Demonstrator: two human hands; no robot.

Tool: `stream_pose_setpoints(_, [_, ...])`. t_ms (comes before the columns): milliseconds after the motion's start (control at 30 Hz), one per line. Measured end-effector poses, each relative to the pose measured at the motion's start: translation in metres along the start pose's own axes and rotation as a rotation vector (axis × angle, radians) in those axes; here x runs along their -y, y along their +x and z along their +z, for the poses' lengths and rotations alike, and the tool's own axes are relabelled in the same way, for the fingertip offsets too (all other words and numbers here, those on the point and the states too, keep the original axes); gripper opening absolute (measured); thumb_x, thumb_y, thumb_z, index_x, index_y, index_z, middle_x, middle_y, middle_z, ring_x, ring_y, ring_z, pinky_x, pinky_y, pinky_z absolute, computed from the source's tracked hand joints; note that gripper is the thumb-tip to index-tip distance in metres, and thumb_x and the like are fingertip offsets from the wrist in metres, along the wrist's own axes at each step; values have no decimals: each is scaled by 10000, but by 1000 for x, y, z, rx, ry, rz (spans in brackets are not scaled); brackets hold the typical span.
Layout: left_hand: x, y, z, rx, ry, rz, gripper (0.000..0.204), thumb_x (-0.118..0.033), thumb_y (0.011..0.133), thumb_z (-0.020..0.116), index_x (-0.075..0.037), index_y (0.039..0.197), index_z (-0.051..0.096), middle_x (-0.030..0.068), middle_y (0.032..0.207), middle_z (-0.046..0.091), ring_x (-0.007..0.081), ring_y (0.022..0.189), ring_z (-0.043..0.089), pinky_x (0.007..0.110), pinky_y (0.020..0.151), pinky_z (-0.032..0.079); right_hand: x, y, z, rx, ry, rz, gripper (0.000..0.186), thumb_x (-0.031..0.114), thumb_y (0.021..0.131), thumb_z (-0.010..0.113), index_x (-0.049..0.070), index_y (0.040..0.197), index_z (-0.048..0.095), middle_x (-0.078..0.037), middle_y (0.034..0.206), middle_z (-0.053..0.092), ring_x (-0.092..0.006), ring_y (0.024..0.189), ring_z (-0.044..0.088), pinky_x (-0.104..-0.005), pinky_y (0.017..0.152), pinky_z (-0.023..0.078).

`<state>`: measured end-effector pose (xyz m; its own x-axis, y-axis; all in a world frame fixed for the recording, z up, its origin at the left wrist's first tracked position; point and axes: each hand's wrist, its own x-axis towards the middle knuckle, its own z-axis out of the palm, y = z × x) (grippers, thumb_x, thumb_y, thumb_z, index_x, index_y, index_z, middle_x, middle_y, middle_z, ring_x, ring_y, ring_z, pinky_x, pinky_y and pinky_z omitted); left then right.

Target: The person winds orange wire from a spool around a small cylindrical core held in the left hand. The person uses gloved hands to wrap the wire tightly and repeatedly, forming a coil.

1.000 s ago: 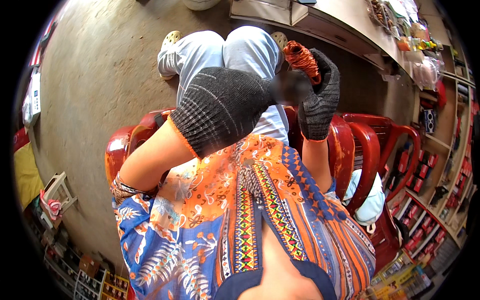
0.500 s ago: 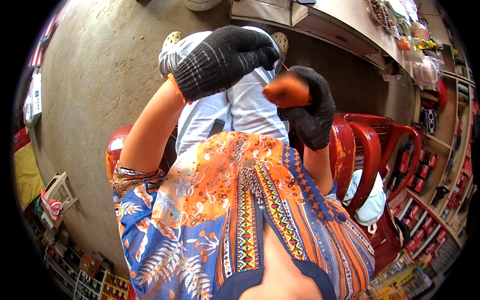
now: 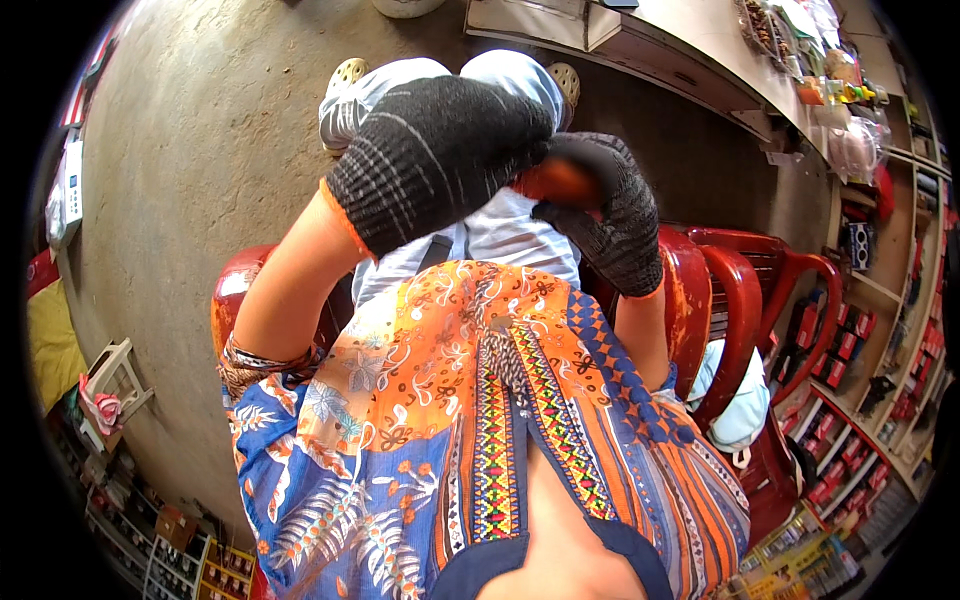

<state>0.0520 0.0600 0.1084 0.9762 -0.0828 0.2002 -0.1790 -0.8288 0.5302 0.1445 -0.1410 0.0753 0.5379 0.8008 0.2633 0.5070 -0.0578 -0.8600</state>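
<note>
My right hand [image 3: 612, 215], in a black knitted glove, is closed around a blurred orange object [image 3: 560, 183] whose kind I cannot make out. My left hand [image 3: 445, 160], in a matching black glove with an orange cuff edge, reaches over from the left with its fingers curled against the near end of that object. What those left fingers pinch, if anything, is hidden. Both hands hover above my lap, over light blue trousers [image 3: 510, 235].
Red plastic chairs [image 3: 735, 310] stand at the right, one bearing a pale blue cloth item [image 3: 738, 400]. A desk [image 3: 690, 55] with packets runs along the far right. Shelves of boxes [image 3: 850, 330] line the right side. A white stool [image 3: 122, 390] is at left.
My left hand has come down and right, against the orange object. A thin reddish strand that ran between the hands no longer shows. My right hand has shifted slightly left.
</note>
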Motion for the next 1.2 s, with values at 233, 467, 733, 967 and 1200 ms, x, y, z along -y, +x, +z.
stream_pose_setpoints(233, [8, 3, 28, -18, -734, -151, 168, -105, 865, 649, 20, 978, 656, 100, 853, 694, 120, 801, 639, 278, 755, 509, 2, -7, -4, -204, 638, 144, 534, -12, 695, 746, 1, 1190, 546, -90, 1158, 582, -188, 1033, 572, -331, 889, 480])
stream_pose_setpoints(467, [-21, -9, 9, -33, -166, -38, 140, -174, 818, 670, -49, 877, 684, 150, 782, 653, 320, 724, 637, 363, 634, 508, -10, 3, -2, -280, -222, -104, 526, 41, 637, 820, 32, 1109, 589, -128, 1096, 604, -259, 994, 597, -331, 854, 492])
stream_pose_setpoints(733, [7, 10, 15, -43, -713, -115, 188, -186, 875, 657, -12, 942, 685, 80, 828, 684, 150, 754, 636, 293, 699, 502, -1, -6, -9, -29, 309, -186, 590, 36, 575, 846, 42, 1102, 579, -108, 1113, 595, -271, 1077, 545, -389, 923, 442])
stream_pose_setpoints(967, [-6, -7, 35, 154, -1035, -321, 252, -221, 902, 631, 16, 982, 658, 51, 825, 683, 98, 743, 602, 289, 660, 491, -3, -4, 3, -297, 293, -158, 579, -26, 569, 826, 63, 1081, 572, -98, 1111, 569, -267, 1073, 534, -381, 920, 440])
stream_pose_setpoints(1200, [-33, -18, 6, -29, -246, -62, 166, -195, 835, 662, -49, 911, 678, 160, 736, 634, 337, 687, 625, 386, 577, 495, 0, 1, 1, -234, -216, -240, 494, -29, 637, 775, 84, 1087, 608, -99, 1078, 585, -252, 999, 591, -342, 827, 504])
